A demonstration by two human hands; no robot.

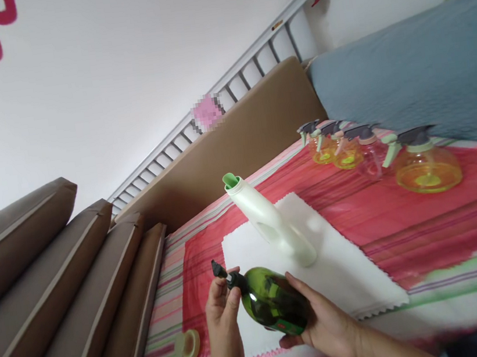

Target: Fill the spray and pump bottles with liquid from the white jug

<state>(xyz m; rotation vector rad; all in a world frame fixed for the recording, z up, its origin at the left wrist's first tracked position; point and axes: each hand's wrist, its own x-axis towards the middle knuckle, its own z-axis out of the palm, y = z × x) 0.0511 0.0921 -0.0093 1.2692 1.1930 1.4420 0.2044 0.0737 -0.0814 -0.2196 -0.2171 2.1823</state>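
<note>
A dark green pump bottle (272, 300) lies tilted in the air between my two hands, its black pump head (235, 281) pointing left. The fingers and thumb of my left hand (222, 306) grip the black pump collar. Around the base of the bottle my right hand (319, 323) is wrapped, partly hiding its label. Just beyond stands a pale green-white jug (270, 221) with a built-in handle, uncapped, a green spout showing in its mouth. It rests on a white mat (338, 265) with scalloped edges. Left of my left hand lies a pale round cap (190, 345).
Several spray bottles (428, 168) with yellow or clear contents line the right side of a red sheet (356, 204). A blue cushioned surface (404, 69) borders the right. Brown panels (61, 301) rise at the left, with a brown board (234, 144) and radiator (246, 75) behind.
</note>
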